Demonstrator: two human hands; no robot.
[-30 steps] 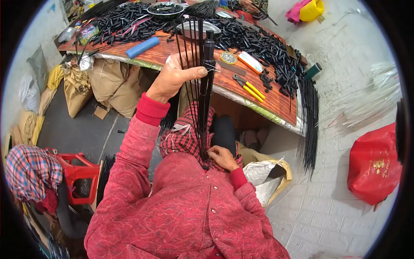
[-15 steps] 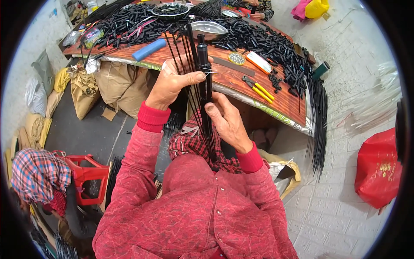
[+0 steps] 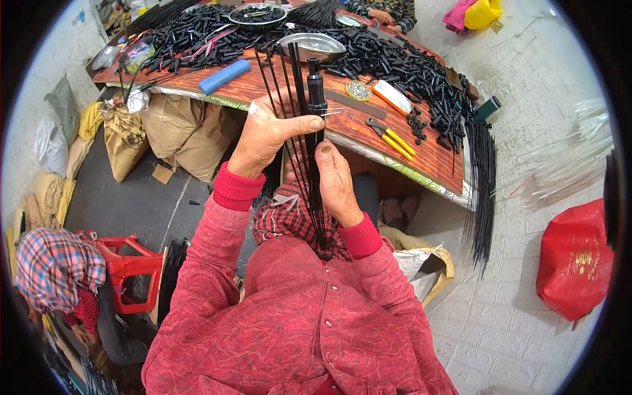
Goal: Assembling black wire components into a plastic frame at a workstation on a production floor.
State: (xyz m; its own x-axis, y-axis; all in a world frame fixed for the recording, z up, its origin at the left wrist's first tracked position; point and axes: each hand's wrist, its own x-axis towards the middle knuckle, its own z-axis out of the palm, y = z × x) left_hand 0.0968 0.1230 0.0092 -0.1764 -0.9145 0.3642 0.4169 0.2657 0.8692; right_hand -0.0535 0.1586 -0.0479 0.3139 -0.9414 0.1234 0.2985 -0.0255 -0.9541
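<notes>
Red-brown wood grain covers the table, its far half buried under a heap of small black parts; nearer the person lie an oval metal tray, a blue roll, a round dish of silvery bits and pliers with yellow handles (a red bag sits off to the right, by the white wall).

One second ago the right hand was down at the lap, by the lower ends of the thin black rods; now it is up against the black shaft, just below the left hand, so the work, as I judge it, has gone from one hand's support to two, and should be steadier.

Left fingers and thumb are closed around the shaft and the rods together, the thumb lying across the front; two fine silvery pins jut to the right just above that thumb. As for the right, its thumb lies along the shaft's near side; its fingers are mostly hidden, so I cannot tell how firmly they close. The shaft stands nearly upright between the two hands, its stepped tip clear above the grip, its lower part running down toward the lap; the rods fan out to its left at the top and draw together below.
</notes>
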